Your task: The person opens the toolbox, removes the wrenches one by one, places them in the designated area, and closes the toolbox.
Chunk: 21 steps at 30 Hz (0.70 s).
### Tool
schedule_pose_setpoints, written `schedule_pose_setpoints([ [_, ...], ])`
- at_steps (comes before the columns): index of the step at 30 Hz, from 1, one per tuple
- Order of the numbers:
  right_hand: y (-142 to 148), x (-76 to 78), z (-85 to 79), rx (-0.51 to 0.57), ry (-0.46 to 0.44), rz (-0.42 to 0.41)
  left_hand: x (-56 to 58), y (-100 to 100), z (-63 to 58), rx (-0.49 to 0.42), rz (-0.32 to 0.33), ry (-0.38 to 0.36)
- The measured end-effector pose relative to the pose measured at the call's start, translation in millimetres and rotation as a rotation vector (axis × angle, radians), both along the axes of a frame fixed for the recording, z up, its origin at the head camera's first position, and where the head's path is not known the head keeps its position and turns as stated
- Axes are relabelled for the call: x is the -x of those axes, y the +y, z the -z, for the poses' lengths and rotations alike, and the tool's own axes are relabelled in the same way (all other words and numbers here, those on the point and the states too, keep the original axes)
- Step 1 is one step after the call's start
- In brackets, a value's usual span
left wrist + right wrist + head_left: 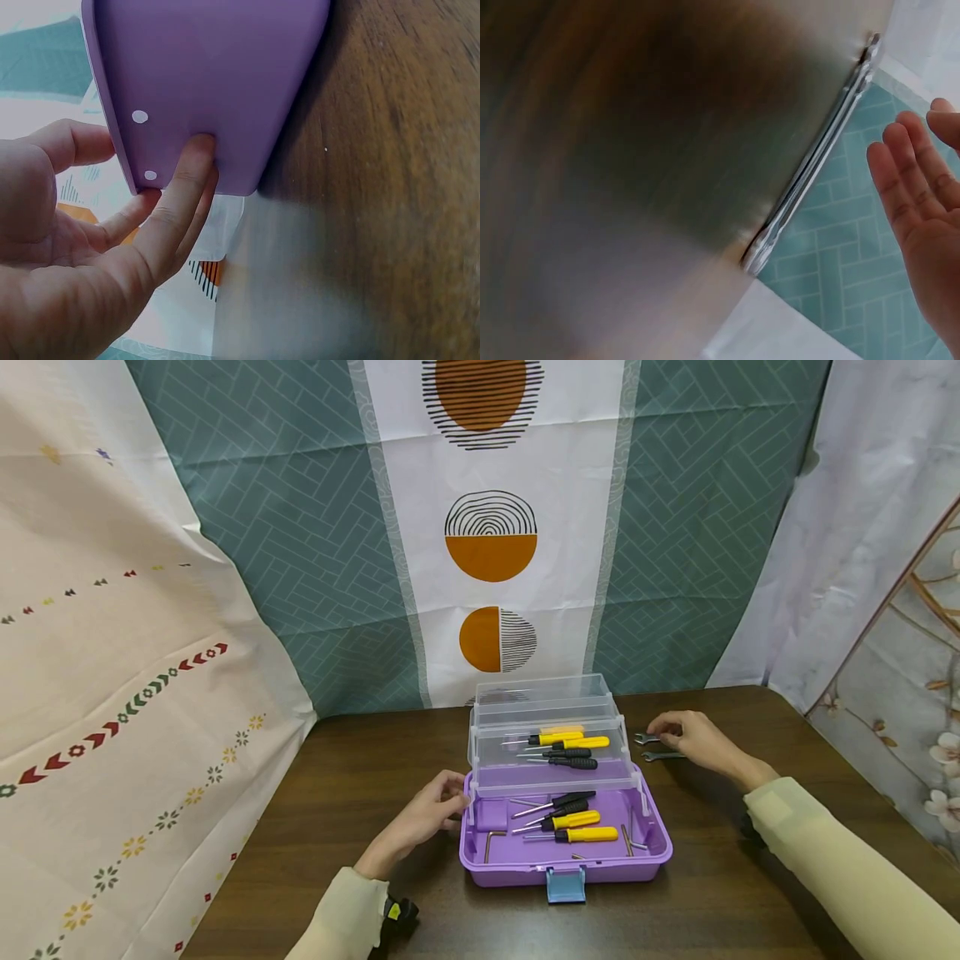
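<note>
On the table, a purple toolbox (562, 874) stands with its lid up and clear tray raised. My left hand (433, 814) is at its left side; in the left wrist view, fingertips (196, 150) rest against the purple outer wall and others touch the rim. My right hand (693, 741) hovers by two silver open-end wrenches (663, 756) right of the box. In the right wrist view a gap shows between this hand (934, 217) and the wrenches (806, 169), with nothing in its slightly bent fingers.
Yellow and black screwdrivers (588, 742) lie in the clear tray (487, 752). More screwdrivers (592, 834) and several hex keys (489, 843) are in the purple base. A blue latch (566, 887) hangs at the front. Patterned curtains (675, 568) close off the table's back.
</note>
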State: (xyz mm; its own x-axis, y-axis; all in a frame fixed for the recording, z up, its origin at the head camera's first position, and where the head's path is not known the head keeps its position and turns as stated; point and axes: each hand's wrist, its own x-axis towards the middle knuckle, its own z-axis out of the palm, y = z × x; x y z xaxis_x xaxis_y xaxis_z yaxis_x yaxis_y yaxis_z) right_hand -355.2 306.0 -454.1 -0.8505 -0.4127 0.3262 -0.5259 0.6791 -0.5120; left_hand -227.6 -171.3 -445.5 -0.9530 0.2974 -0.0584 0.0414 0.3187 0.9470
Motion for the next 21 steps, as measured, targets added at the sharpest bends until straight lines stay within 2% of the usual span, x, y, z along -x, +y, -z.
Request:
schedule_pose_setpoints([
  [8,-12.7,-7.1,-3.0,0.107,-0.117,0.064,-1.0,0.6,2.3,0.011,-0.004,-0.005],
  [13,-23.9,-8.8,-2.4,0.157,-0.15,0.086,-1.8,-0.7,3.5,0.018,-0.005,-0.01],
  [21,-40.2,-9.0,-3.7,0.391,-0.344,0.051,1.3,-1.4,1.7,0.013,0.003,0.009],
])
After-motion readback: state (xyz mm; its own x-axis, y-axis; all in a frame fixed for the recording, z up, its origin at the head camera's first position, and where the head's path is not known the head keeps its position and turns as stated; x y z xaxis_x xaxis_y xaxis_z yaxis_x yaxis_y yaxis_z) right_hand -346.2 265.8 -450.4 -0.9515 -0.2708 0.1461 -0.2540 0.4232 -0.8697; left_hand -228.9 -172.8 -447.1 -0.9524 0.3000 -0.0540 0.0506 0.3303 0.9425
